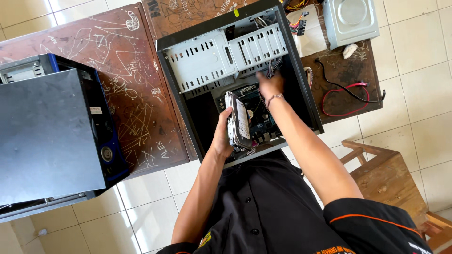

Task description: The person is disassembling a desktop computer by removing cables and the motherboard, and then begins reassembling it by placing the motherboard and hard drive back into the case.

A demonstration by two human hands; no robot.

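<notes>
The left hand [222, 134] is closed around a hard drive [238, 121], holding it on edge just above the lower part of the open computer case [301, 80] that lies on the scratched brown counter [136, 94]. The right hand [269, 84] reaches deeper into the case, its fingers curled among the bundle of wires [273, 66] below the grey drive cage [226, 54]; whether it grips any of them I cannot tell. A second, closed dark case [52, 131] rests on the counter well to the left.

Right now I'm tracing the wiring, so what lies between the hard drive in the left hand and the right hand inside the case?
In the head view, the motherboard shows between the hard drive and the right hand; nothing else crosses that stretch.
</notes>
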